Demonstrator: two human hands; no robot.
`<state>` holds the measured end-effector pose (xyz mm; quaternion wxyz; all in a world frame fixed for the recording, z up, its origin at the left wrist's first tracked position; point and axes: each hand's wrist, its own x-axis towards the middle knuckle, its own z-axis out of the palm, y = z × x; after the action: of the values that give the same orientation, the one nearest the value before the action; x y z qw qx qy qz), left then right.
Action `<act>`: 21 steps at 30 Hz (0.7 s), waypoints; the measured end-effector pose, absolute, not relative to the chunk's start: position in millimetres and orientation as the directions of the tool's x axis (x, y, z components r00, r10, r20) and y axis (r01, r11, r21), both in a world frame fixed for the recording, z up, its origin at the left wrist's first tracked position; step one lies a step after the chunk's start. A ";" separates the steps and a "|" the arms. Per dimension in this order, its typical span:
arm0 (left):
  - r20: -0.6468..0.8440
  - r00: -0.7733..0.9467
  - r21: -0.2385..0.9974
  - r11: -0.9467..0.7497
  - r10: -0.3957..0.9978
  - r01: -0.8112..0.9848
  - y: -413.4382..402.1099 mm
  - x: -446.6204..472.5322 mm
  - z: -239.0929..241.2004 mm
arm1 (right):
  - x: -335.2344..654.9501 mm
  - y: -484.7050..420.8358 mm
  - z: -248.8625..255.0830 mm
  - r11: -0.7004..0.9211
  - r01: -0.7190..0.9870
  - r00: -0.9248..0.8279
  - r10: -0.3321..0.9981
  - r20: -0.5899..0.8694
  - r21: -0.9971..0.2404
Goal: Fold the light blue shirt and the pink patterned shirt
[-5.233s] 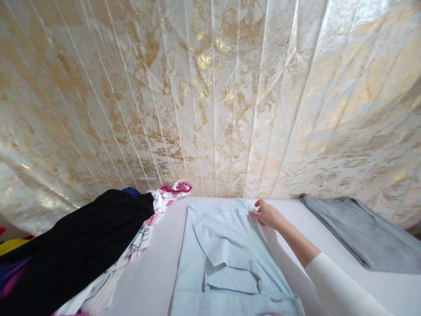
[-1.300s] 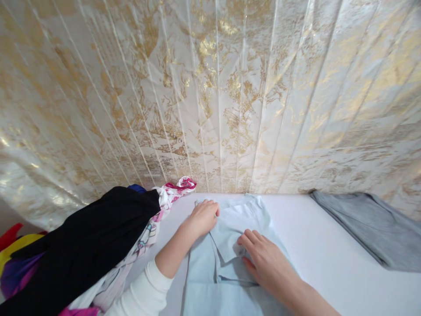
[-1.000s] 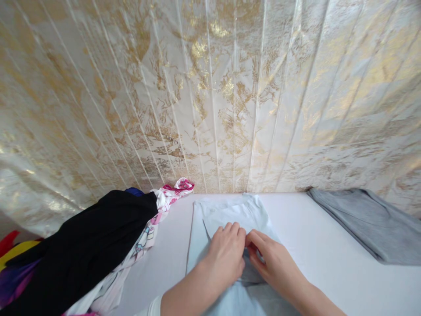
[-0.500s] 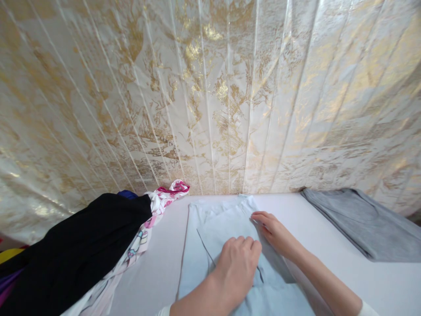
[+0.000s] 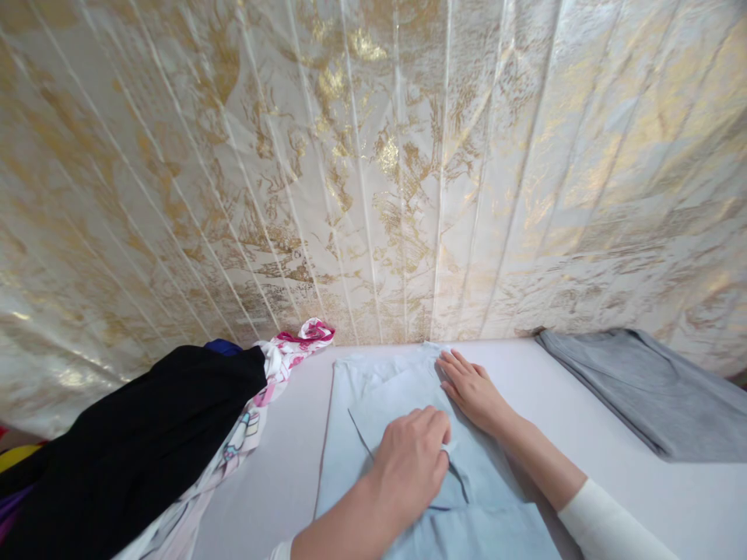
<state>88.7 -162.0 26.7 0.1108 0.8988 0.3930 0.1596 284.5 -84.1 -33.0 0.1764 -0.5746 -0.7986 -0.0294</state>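
Note:
A light-blue garment lies folded in a long panel on the white surface, with thin dark curved lines across its middle. Over those lines, my left hand is closed with its fingers curled down; a small bit of the pale fabric shows pinched at the fingertips. Farther up, along the panel's right edge, my right hand rests flat with fingers stretched out on the cloth. The part of the garment under both hands is hidden. Its near end runs out of the frame at the bottom.
On the left, a heap of clothes holds a black garment and a white and pink printed cloth. A folded grey garment lies on the right. Behind the white surface rises a white and gold patterned covering.
My right hand has shifted up and left onto the garment's edge, its fingers flattening. My left hand has moved slightly up and left, with a bit of fabric now showing at its fingertips.

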 end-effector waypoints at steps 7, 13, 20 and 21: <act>0.121 0.592 0.398 -0.586 0.796 0.706 -164.1 87.5 17.3 | 269.8 -144.9 -14.5 0.372 0.815 -0.264 0.921 0.287 -0.444; 0.044 0.561 0.350 -0.539 0.827 0.766 -165.9 89.4 24.5 | 257.6 -185.0 2.8 0.227 0.715 -0.237 0.968 0.075 -0.661; 0.090 0.606 0.291 -0.603 0.790 0.742 -166.6 88.1 23.4 | 261.0 -179.4 -1.1 0.214 0.647 -0.233 0.969 0.078 -0.732; 0.093 0.610 0.294 -0.607 0.787 0.738 -166.7 87.7 23.5 | 261.5 -178.3 -2.0 0.228 0.641 -0.244 0.966 0.087 -0.733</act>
<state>87.7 -166.7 23.5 0.1138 0.8901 0.4283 0.1068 261.5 -178.3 -2.0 0.2779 -0.5483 -0.7327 0.2921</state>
